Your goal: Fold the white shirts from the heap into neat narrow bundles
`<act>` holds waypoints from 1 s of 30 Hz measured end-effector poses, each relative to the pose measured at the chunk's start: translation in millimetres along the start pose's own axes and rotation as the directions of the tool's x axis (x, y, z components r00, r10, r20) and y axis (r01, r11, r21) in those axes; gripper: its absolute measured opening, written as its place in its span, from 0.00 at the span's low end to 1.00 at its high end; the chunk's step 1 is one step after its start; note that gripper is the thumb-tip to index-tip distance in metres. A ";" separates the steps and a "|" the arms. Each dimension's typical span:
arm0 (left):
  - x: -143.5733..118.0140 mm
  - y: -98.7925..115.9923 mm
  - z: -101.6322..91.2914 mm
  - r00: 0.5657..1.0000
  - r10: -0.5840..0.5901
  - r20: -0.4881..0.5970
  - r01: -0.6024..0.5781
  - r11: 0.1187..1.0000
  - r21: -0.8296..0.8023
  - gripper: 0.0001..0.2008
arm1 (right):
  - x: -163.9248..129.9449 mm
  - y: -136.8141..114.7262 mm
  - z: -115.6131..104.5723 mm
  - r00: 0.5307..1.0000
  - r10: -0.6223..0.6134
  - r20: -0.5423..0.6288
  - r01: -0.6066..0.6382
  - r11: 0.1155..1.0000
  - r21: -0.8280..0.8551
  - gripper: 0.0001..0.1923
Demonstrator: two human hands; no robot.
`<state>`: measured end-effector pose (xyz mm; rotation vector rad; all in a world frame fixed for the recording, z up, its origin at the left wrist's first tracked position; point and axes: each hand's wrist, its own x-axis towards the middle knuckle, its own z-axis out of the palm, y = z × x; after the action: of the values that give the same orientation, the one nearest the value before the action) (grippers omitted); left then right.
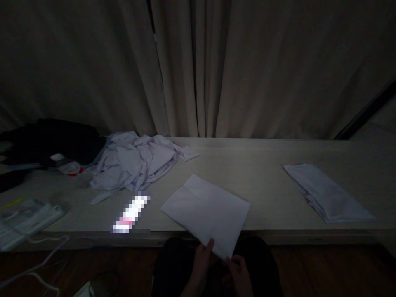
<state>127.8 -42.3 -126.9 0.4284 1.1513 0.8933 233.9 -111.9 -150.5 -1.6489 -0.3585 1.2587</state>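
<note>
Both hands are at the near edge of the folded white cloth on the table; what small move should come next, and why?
Probably slide the folded cloth fully onto the table. Its near corner hangs past the table edge, where the left hand and right hand pinch it. It already looks flat and squared, like the folded stack at the right, while the crumpled pile waits at the left.

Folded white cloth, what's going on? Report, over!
Both hands, left hand and right hand, pinching near edge of folded white cloth. Cloth half on table, hanging over front edge. Crumpled shirts lie left, folded stack right, both apart from it.
</note>
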 end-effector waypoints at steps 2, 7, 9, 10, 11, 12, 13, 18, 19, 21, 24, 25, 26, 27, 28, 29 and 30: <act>-2.9 0.9 -1.9 0.999 -0.028 0.020 0.028 1.000 -0.010 0.26 | 1.1 1.8 1.9 0.996 0.087 0.029 -0.087 0.996 -0.009 0.40; -3.3 5.5 -8.7 0.992 -0.073 0.103 0.074 0.997 -0.007 0.23 | 8.6 -7.3 4.6 0.932 0.219 0.289 -0.183 0.972 -0.147 0.38; 0.5 8.3 -10.8 0.994 -0.081 0.079 0.083 0.996 -0.024 0.22 | 8.1 -13.6 8.1 0.934 0.177 0.310 -0.147 0.982 -0.118 0.37; 2.8 10.6 -11.5 0.996 -0.077 0.050 0.079 0.996 -0.033 0.22 | 6.7 -16.5 10.3 0.940 0.157 0.304 -0.134 0.987 -0.094 0.37; 5.1 13.6 -12.2 0.998 -0.068 0.015 0.068 0.997 -0.038 0.21 | 5.0 -19.0 12.6 0.945 0.139 0.295 -0.123 0.990 -0.074 0.36; 7.3 17.4 -12.9 0.998 -0.054 -0.019 0.053 0.998 -0.039 0.20 | 3.0 -20.7 14.8 0.951 0.122 0.285 -0.107 0.992 -0.066 0.35; 9.3 21.8 -13.8 0.998 -0.037 -0.052 0.035 0.999 -0.039 0.19 | 1.2 -21.6 16.7 0.956 0.105 0.274 -0.090 0.994 -0.068 0.35; 17.3 42.5 -21.5 0.988 0.054 -0.144 -0.058 0.998 -0.021 0.16 | -1.9 -15.1 22.0 0.947 0.164 0.275 -0.146 0.986 -0.086 0.37; 19.0 44.5 -23.4 0.987 0.066 -0.149 -0.068 0.998 -0.012 0.15 | -1.6 -13.4 22.5 0.935 0.197 0.295 -0.180 0.980 -0.084 0.37; 23.2 46.7 -27.0 0.985 0.083 -0.154 -0.082 0.997 0.011 0.15 | -0.6 -11.9 23.5 0.915 0.231 0.331 -0.221 0.973 -0.069 0.36; 32.5 50.1 -31.9 0.976 0.124 -0.182 -0.115 0.992 0.059 0.16 | 1.5 -13.7 25.4 0.926 0.214 0.311 -0.217 0.976 -0.026 0.35; 36.4 52.5 -33.5 0.970 0.141 -0.199 -0.127 0.989 0.078 0.17 | 2.3 -14.5 26.1 0.935 0.197 0.294 -0.201 0.979 -0.014 0.35; 40.7 55.8 -35.2 0.963 0.157 -0.219 -0.138 0.985 0.099 0.17 | 3.2 -15.1 26.6 0.944 0.176 0.280 -0.182 0.983 -0.008 0.35; 45.1 59.9 -36.8 0.955 0.173 -0.240 -0.147 0.982 0.122 0.18 | 4.2 -15.2 27.0 0.950 0.155 0.269 -0.159 0.987 -0.008 0.36; 49.5 64.8 -38.3 0.947 0.189 -0.262 -0.154 0.977 0.147 0.18 | 5.0 -14.9 27.5 0.955 0.135 0.266 -0.136 0.991 -0.014 0.36; 53.8 70.1 -39.5 0.938 0.204 -0.280 -0.160 0.972 0.173 0.18 | 5.8 -14.1 28.2 0.957 0.119 0.264 -0.117 0.993 -0.022 0.37; 57.9 75.6 -40.3 0.930 0.220 -0.295 -0.165 0.966 0.200 0.19 | 6.3 -12.9 29.3 0.958 0.102 0.267 -0.099 0.995 -0.027 0.38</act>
<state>69.2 42.8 -123.7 0.5614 1.5066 1.0645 215.6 -86.1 -142.5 -1.5255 -0.4529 1.5655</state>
